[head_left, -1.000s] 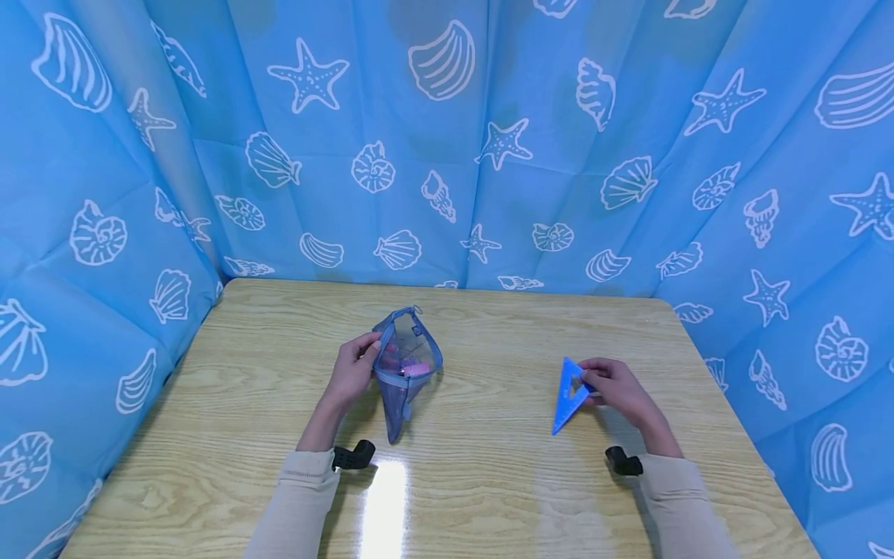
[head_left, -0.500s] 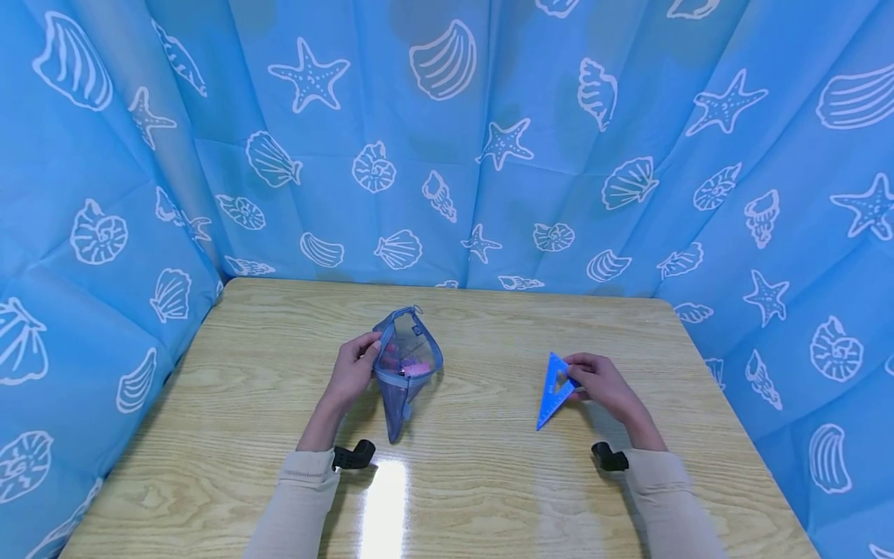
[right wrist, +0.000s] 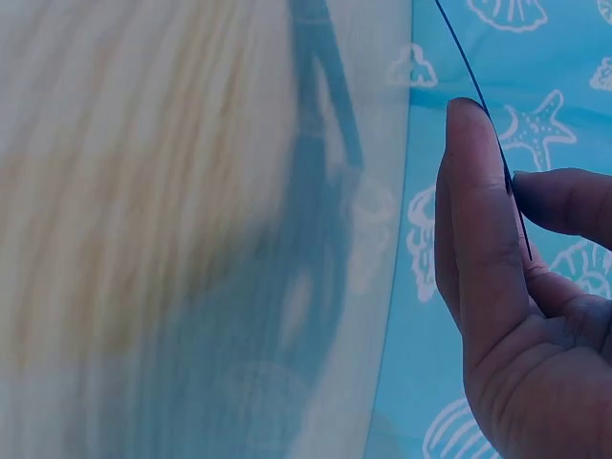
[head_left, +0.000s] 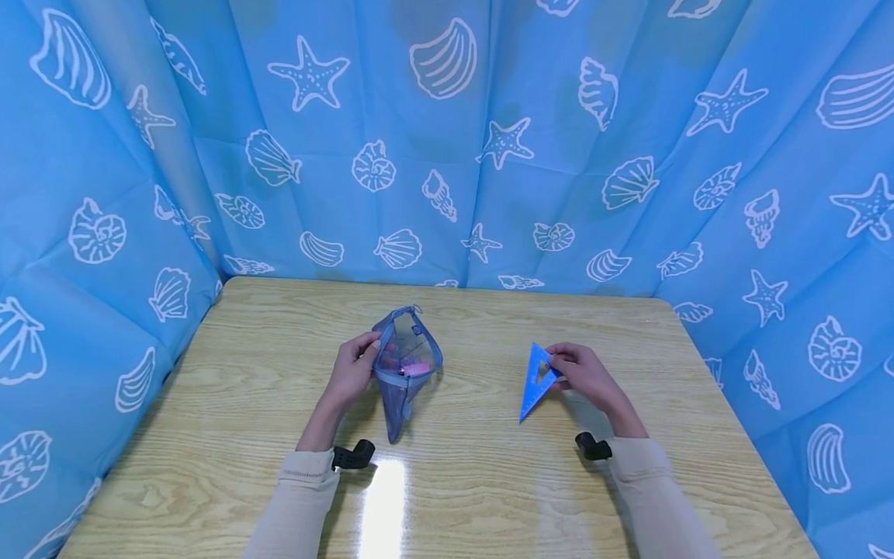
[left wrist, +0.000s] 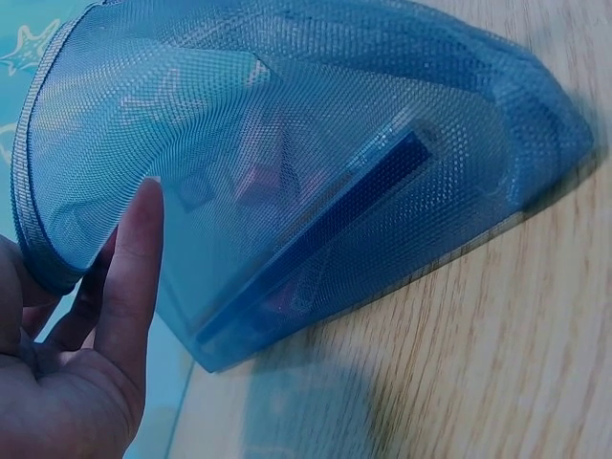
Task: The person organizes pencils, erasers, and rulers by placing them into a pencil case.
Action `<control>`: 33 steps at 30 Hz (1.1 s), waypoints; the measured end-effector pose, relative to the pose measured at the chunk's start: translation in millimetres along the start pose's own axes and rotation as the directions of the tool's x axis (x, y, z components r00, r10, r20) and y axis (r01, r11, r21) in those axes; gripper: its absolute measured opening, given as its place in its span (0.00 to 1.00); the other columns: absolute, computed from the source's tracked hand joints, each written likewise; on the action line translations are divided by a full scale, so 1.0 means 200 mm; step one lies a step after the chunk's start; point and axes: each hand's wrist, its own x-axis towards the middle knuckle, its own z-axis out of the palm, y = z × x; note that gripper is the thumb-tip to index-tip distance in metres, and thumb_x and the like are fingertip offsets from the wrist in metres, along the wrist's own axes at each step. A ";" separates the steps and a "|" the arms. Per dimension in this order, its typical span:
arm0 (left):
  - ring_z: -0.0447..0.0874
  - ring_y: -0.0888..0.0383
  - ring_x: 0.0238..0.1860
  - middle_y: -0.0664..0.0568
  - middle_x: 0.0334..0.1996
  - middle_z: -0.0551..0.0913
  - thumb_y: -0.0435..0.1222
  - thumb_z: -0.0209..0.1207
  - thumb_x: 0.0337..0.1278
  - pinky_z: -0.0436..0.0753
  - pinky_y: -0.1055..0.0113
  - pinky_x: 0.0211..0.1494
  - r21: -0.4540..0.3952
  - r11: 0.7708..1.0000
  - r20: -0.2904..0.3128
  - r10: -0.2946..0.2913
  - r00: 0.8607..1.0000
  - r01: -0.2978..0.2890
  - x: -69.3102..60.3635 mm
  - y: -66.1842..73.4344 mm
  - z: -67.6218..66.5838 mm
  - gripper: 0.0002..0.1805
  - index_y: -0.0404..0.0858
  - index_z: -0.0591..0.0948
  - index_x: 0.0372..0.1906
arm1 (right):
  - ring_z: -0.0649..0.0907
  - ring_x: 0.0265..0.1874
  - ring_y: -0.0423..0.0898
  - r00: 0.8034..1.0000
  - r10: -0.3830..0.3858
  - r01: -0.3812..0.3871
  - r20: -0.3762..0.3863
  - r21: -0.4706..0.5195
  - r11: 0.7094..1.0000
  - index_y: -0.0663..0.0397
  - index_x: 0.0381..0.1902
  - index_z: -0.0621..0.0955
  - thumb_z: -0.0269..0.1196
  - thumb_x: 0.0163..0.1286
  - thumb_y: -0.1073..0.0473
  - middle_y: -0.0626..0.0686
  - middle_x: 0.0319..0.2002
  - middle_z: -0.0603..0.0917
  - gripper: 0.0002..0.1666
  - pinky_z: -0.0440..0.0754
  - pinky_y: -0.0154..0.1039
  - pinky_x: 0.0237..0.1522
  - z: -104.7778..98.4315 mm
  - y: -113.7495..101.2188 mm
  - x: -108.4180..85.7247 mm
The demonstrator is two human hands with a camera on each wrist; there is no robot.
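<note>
My left hand (head_left: 354,371) pinches the rim of a blue mesh zip pouch (head_left: 394,404), whose mouth gapes toward the upper right. Inside the pouch lies a pink item (head_left: 417,369), and through the mesh in the left wrist view a long dark-blue bar (left wrist: 316,239) shows; their exact kinds are unclear. To the right, my right hand (head_left: 587,378) pinches a blue triangular set square (head_left: 533,386) by one edge, raised above the table and apart from the pouch. Seen edge-on in the right wrist view, the set square (right wrist: 466,57) is a thin line between thumb and fingers.
Both hands work over a wood-grain table (head_left: 461,481). A blue curtain (head_left: 447,140) with white shells and starfish surrounds its back and sides. Light glares off the tabletop near the left forearm. A black wrist camera (head_left: 354,455) sits on the left wrist, another (head_left: 594,446) on the right.
The right hand has carried the set square leftward and slightly away from me, closer to the pouch. The left hand and pouch have stayed in place.
</note>
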 end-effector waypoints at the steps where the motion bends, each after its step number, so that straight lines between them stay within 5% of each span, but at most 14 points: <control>1: 0.85 0.46 0.47 0.32 0.54 0.81 0.34 0.41 0.83 0.86 0.71 0.37 0.003 1.000 0.001 0.000 1.000 0.000 0.00 0.00 0.00 0.20 0.28 0.76 0.65 | 0.82 0.36 0.41 1.000 -0.004 0.004 0.002 -0.002 1.000 0.72 0.65 0.71 0.50 0.82 0.61 0.62 0.47 0.79 0.22 0.90 0.43 0.42 0.01 -0.01 0.01; 19: 0.82 0.50 0.46 0.33 0.54 0.81 0.34 0.41 0.83 0.85 0.72 0.39 0.014 1.000 -0.002 -0.019 1.000 0.019 0.01 0.00 0.00 0.20 0.29 0.76 0.65 | 0.82 0.37 0.44 0.996 -0.087 0.086 0.036 0.006 0.996 0.72 0.64 0.72 0.50 0.82 0.62 0.62 0.46 0.79 0.20 0.88 0.55 0.49 0.13 -0.21 0.21; 33: 0.83 0.56 0.40 0.35 0.51 0.82 0.32 0.42 0.82 0.83 0.70 0.36 0.018 1.000 0.010 -0.013 1.000 0.013 0.00 -0.01 0.00 0.18 0.30 0.78 0.61 | 0.83 0.38 0.45 0.990 -0.140 0.139 0.019 0.049 0.989 0.70 0.62 0.74 0.50 0.82 0.62 0.64 0.47 0.78 0.19 0.90 0.47 0.44 0.24 -0.35 0.35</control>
